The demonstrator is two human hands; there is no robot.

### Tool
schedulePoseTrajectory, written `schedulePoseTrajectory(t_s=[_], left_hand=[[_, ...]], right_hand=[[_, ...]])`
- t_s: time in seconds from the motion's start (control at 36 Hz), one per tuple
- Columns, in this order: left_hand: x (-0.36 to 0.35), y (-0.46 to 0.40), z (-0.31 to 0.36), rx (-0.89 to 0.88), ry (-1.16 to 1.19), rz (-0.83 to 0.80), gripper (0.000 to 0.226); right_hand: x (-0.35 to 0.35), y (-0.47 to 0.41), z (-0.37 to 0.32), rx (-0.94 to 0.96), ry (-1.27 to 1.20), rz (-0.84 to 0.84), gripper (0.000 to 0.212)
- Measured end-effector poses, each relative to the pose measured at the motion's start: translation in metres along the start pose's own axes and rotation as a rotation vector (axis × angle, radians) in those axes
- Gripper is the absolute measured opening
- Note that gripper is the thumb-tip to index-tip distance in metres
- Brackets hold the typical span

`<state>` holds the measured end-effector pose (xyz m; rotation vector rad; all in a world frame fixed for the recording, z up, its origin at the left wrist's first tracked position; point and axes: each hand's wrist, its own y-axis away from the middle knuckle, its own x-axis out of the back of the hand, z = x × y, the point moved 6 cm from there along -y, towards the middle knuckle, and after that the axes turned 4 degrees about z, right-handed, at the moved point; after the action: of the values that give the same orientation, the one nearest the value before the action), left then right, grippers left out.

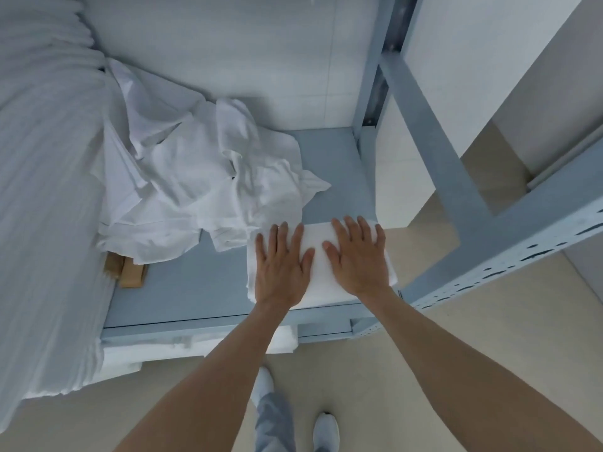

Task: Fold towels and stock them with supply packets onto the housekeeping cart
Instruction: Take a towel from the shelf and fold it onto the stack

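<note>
Shoes [324,432] and a trouser leg [272,419] sit closest to us at the bottom, on the beige floor [375,370], but the real action is higher up. We've got a folded towel [318,265] lying at the front right corner of the grey-blue shelf [202,288], its right edge about level with the shelf's end. Both hands are pressed flat on top of it: left hand [282,267] and right hand [359,259] side by side, fingers straight and spread, nothing gripped.

Looks to us like the smoothing-down bit at the end of one fold. Just behind and to the left is a crumpled pile of white towels [195,184], clearly not folded yet, so we'd say we're early on. Next up probably means lifting this one as a neat block without letting it flop open, or leaving it and grabbing another from the pile.

Further left are two small tan packets [125,272] half under the pile, and a big stack of white linen [42,190]. Can't spot any cart.
</note>
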<state>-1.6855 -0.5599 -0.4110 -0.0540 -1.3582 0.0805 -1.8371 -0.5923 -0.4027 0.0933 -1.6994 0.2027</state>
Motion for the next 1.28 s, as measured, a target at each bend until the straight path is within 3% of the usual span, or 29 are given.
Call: schedulePoseTrajectory(t_s=[0.22,0.33,0.42,0.56,0.67,0.78,0.97,1.14,1.28], left_hand=[[0.006,-0.002,0.001,-0.034,0.022,-0.056,0.06],[0.027,-0.006,-0.009,0.011,0.328,-0.014,0.059],[0.051,-0.006,-0.025,0.147,0.625,0.097,0.052],[0.07,-0.002,-0.057,0.486,1.173,0.111,0.025],[0.077,0.001,-0.083,0.691,1.408,0.171,0.017],[0.077,0.004,-0.107,0.817,1.584,0.176,0.019],[0.077,0.009,-0.138,0.854,1.692,0.093,0.019],[0.082,0.0,-0.16,0.742,1.668,0.004,0.021],[0.081,-0.008,-0.179,0.671,1.633,-0.018,0.019]], right_hand=[[0.006,0.002,0.001,0.01,0.007,-0.032,0.062],[0.019,-0.003,-0.003,0.023,-0.001,-0.06,0.063],[0.039,-0.01,-0.007,0.001,-0.053,0.011,0.062],[0.069,-0.031,-0.035,-0.028,-0.331,0.073,0.047],[0.067,-0.048,-0.066,-0.098,-0.605,-0.056,0.043],[0.052,-0.061,-0.102,-0.119,-0.674,-0.204,0.043],[0.03,-0.082,-0.17,-0.074,-0.719,-0.358,0.038],[0.005,-0.112,-0.195,-0.122,-0.714,-0.444,0.038],[-0.026,-0.138,-0.195,-0.297,-0.812,-0.519,0.049]])
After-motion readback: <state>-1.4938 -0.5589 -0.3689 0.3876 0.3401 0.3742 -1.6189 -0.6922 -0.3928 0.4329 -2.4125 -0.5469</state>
